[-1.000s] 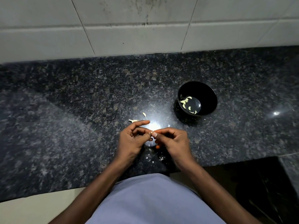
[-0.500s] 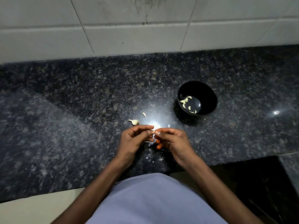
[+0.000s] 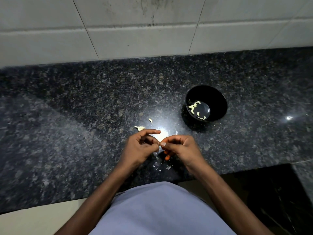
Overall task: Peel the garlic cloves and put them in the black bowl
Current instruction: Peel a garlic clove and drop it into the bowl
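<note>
My left hand (image 3: pixel 140 146) and my right hand (image 3: pixel 181 149) meet fingertip to fingertip over the dark granite counter (image 3: pixel 67 124), just above its front edge. Both pinch a small garlic clove (image 3: pixel 159 144), which is almost wholly hidden by the fingers. My left index finger sticks out straight; the other fingers are curled. The black bowl (image 3: pixel 216 97) stands to the upper right of my hands, with several pale peeled cloves (image 3: pixel 194 106) lying at its bottom. A clove or skin piece (image 3: pixel 139 128) lies just beyond my left hand.
Bits of papery skin (image 3: pixel 150 120) and crumbs (image 3: pixel 167 167) lie scattered around and under my hands. A white tiled wall (image 3: pixel 152 31) closes the counter at the back. A dark gap (image 3: pixel 271 192) opens at the lower right beyond the counter's edge.
My hands have stayed in the same spot, fingertips working at the clove. My left index finger has straightened out a little. The bowl has not moved.
</note>
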